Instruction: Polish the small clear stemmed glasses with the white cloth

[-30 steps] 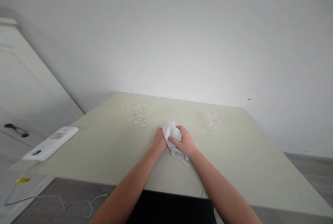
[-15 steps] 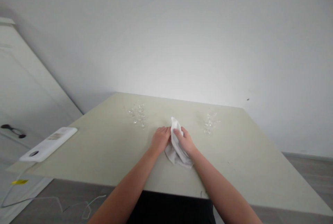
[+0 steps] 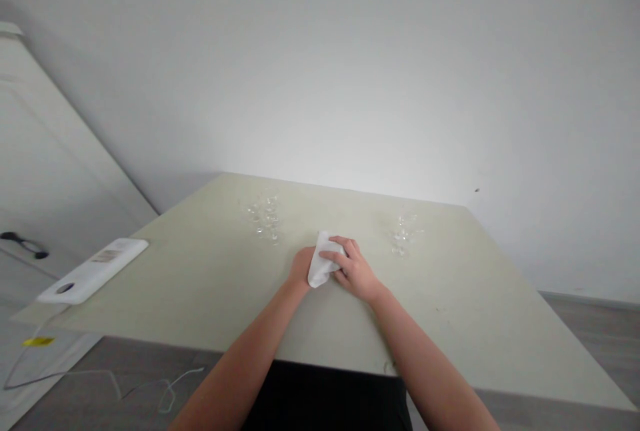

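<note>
Near the middle of the pale table, a white cloth (image 3: 321,261) is bunched up between my two hands. My right hand (image 3: 354,267) grips it from the right, its fingers lying across the cloth and closed on it. My left hand (image 3: 301,264) is at the cloth's left side, with the cloth draped over its fingers, so they are hidden. Whether something lies inside the cloth cannot be seen. Beyond my left hand is a loose group of small clear glass-like pieces (image 3: 265,217). A smaller group of clear pieces (image 3: 403,234) lies beyond my right hand.
A white oblong device (image 3: 95,271) with a label lies at the table's (image 3: 200,291) left edge. Its cable (image 3: 90,372) runs down to the floor. A white cabinet (image 3: 55,151) with a dark handle stands at left, and a plain wall (image 3: 350,84) rises behind the table.
The cloth, which hung down onto the table, is now gathered up and folded over my left hand's fingers. My right hand has turned, its fingers now spread across the cloth.
</note>
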The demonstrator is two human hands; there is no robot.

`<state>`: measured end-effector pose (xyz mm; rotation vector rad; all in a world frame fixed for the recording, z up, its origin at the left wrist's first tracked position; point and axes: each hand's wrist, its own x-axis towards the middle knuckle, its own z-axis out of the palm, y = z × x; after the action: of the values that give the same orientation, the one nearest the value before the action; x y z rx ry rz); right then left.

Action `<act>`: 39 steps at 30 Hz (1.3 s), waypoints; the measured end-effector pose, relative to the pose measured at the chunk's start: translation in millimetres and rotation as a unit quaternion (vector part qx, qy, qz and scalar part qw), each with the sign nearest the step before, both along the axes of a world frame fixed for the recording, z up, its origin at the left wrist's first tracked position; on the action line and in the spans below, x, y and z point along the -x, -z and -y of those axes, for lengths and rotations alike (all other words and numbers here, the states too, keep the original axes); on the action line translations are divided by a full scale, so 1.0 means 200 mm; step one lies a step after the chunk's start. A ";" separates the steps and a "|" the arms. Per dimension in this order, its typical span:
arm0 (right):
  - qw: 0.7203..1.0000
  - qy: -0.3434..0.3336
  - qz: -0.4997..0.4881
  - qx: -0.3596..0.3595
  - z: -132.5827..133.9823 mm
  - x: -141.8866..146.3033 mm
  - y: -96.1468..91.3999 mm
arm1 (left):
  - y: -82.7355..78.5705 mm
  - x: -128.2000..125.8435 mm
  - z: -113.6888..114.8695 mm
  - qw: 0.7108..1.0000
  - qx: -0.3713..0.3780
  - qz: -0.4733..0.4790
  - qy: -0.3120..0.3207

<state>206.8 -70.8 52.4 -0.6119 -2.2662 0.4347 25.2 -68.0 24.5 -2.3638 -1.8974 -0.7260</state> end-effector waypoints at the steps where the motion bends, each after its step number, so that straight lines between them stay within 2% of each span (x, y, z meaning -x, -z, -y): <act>1: 0.999 -0.009 -0.036 0.033 0.00 0.00 0.00 | -0.02 -0.01 0.01 1.000 0.015 0.002 -0.015; 2: 0.993 -0.012 -0.081 0.085 0.00 0.00 0.00 | -0.04 -0.01 0.02 0.999 0.029 0.005 -0.033; 4: 0.961 -0.001 -0.162 0.223 0.00 0.02 0.01 | -0.07 -0.02 0.04 0.998 0.033 0.015 -0.059; 6: 0.923 0.006 -0.195 0.331 -0.01 0.03 0.04 | -0.10 -0.02 0.06 0.998 0.026 0.006 -0.048; 7: 0.916 0.006 -0.193 0.352 -0.02 0.04 0.05 | -0.11 -0.02 0.06 0.999 0.017 -0.012 -0.027; 10: 0.932 0.021 -0.157 0.325 -0.05 0.04 0.09 | -0.12 -0.02 0.08 0.994 -0.030 -0.084 0.057; 13: 0.940 0.029 -0.117 0.319 -0.07 0.03 0.09 | -0.13 -0.02 0.09 0.987 -0.057 -0.121 0.089; 16: 0.945 0.014 -0.074 0.317 -0.08 0.02 0.08 | -0.13 -0.03 0.10 0.988 -0.046 -0.119 0.084; 20: 0.964 0.045 -0.012 0.262 -0.08 0.01 0.08 | -0.12 -0.03 0.10 0.989 -0.020 -0.120 0.087; 22: 0.963 0.045 -0.027 0.264 -0.08 0.01 0.08 | -0.11 -0.04 0.10 0.988 -0.021 -0.121 0.092; 25: 0.949 0.009 -0.073 0.305 -0.09 0.01 0.09 | -0.10 -0.04 0.10 0.989 -0.035 -0.119 0.082; 28: 0.944 -0.017 -0.054 0.324 -0.10 -0.01 0.09 | -0.10 -0.04 0.10 0.989 -0.031 -0.120 0.075; 32: 0.963 -0.004 0.013 0.268 -0.10 -0.02 0.08 | -0.09 -0.04 0.10 0.990 -0.005 -0.111 0.086; 34: 0.968 0.010 0.014 0.249 -0.09 -0.02 0.08 | -0.09 -0.04 0.10 0.991 -0.002 -0.102 0.090; 39: 0.954 0.010 -0.053 0.296 -0.11 -0.02 0.10 | -0.10 -0.04 0.10 0.992 -0.038 -0.087 0.082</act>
<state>210.5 -48.9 32.2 -0.8785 -2.0148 1.1286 32.6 -87.2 43.5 -2.4668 -1.5952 -0.5670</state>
